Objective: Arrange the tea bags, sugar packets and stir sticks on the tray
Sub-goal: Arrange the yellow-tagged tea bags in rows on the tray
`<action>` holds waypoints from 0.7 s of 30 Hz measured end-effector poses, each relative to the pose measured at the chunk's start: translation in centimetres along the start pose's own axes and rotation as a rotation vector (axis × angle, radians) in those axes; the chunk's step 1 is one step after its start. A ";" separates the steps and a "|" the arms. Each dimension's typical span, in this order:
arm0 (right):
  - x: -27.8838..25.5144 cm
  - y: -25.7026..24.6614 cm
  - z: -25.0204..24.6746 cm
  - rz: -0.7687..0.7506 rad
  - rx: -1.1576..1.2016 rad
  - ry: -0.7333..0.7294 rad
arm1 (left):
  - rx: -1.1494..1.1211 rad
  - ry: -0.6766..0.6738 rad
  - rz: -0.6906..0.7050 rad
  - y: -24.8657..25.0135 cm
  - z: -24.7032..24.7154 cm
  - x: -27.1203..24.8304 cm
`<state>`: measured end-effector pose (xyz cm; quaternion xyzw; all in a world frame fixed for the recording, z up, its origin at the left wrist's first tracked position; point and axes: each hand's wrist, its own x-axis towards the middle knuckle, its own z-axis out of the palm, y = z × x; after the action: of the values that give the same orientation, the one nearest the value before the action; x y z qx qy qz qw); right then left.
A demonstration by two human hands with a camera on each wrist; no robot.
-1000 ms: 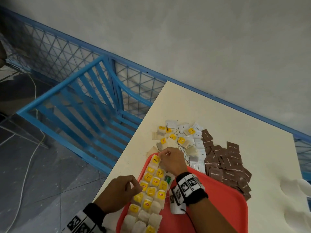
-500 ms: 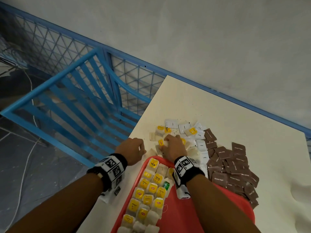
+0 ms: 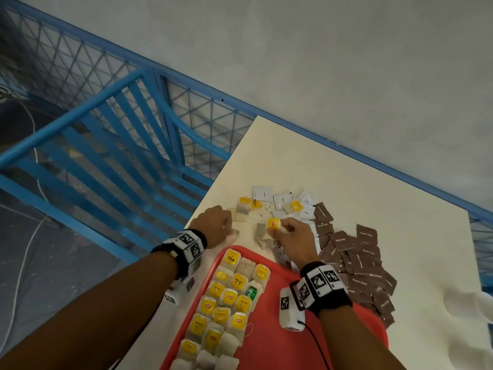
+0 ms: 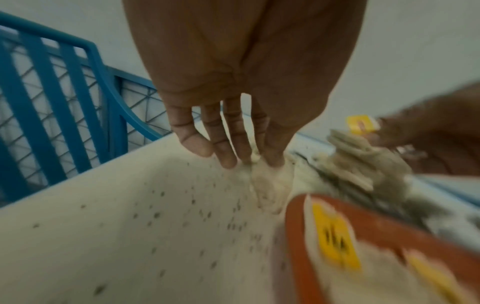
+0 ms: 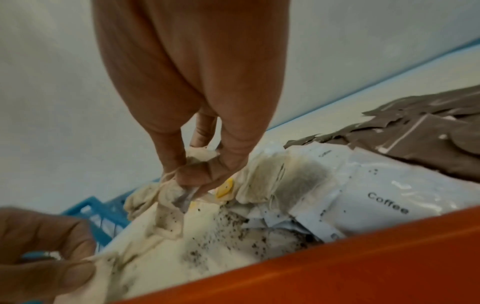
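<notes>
A red tray [image 3: 282, 343] at the table's near edge holds rows of yellow-tagged tea bags [image 3: 229, 297] along its left side. Just beyond its far rim lie loose tea bags [image 3: 244, 206]. My left hand [image 3: 226, 228] pinches a pale tea bag [image 4: 270, 185] that lies on the table next to the tray's far left corner. My right hand [image 3: 277, 229] pinches another tea bag [image 5: 166, 205] and lifts it off the pile, its yellow tag [image 3: 274, 223] sticking up. Brown sugar packets [image 3: 360, 263] are heaped to the right of the tray. No stir sticks are in view.
White coffee packets [image 3: 262, 193] are mixed into the loose pile. Tea dust speckles the cream table [image 4: 155, 216]. The table's left edge is close to my left hand, with a blue metal railing [image 3: 106, 156] beyond it. Blurred white objects [image 3: 469, 303] sit at the right edge.
Both hands left the rows on the tray and reached past its far rim. The left took hold of a bag near the table edge; the right picked a yellow-tagged bag off the pile.
</notes>
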<state>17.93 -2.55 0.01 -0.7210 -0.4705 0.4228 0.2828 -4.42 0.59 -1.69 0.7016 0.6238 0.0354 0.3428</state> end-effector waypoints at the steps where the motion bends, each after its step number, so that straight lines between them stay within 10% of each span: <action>1: -0.5 -0.5 -0.7 0.011 0.081 -0.004 | -0.079 0.035 0.015 0.0 -0.9 -0.3; 12: -9.6 -6.5 -10.0 0.002 0.547 -0.115 | -1.397 -0.047 -0.092 6.6 -6.0 -9.7; 21: -18.7 -6.3 -7.7 -0.280 0.003 -0.287 | -1.993 -0.465 -0.291 12.9 1.8 -17.9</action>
<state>18.18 -17.23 15.22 -0.5806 -0.6011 0.4783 0.2699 3.49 -16.14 10.46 0.0065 0.3083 0.3578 0.8814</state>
